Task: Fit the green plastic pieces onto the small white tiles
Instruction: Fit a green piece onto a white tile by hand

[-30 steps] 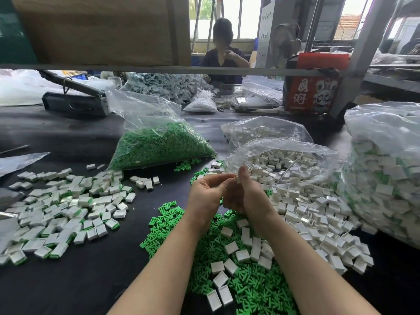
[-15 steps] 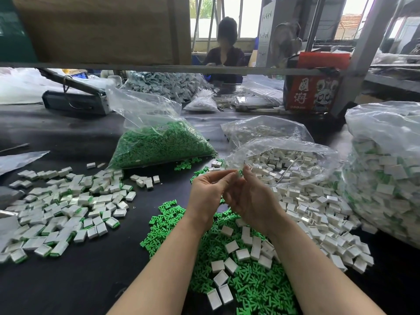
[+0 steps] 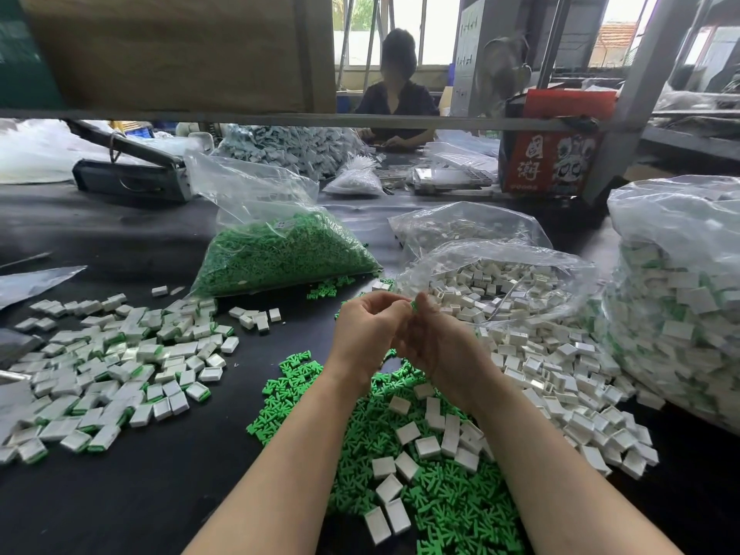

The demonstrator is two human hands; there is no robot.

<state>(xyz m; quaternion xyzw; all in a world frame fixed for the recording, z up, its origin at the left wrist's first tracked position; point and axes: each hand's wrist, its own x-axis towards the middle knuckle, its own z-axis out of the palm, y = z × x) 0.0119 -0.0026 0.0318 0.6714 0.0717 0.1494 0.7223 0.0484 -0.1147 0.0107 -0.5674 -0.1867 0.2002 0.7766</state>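
Hands barely shifted: left hand (image 3: 370,328) and right hand (image 3: 436,342) pinch green piece (image 3: 412,307) together above tabletop (image 3: 160,498). Assembled tiles (image 3: 108,366) piled left; loose green pieces (image 3: 440,510), white tiles (image 3: 560,378) remain plentiful.

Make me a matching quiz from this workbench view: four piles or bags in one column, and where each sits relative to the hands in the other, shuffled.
Things:
1. bag of green pieces
2. finished tiles pile
3. loose green pieces
4. big bag of finished tiles

Places:
A. far right edge
B. under the forearms
C. left of the hands
D. behind the hands, slightly left

Pairs: 1-D, 2-C, 3-B, 4-A
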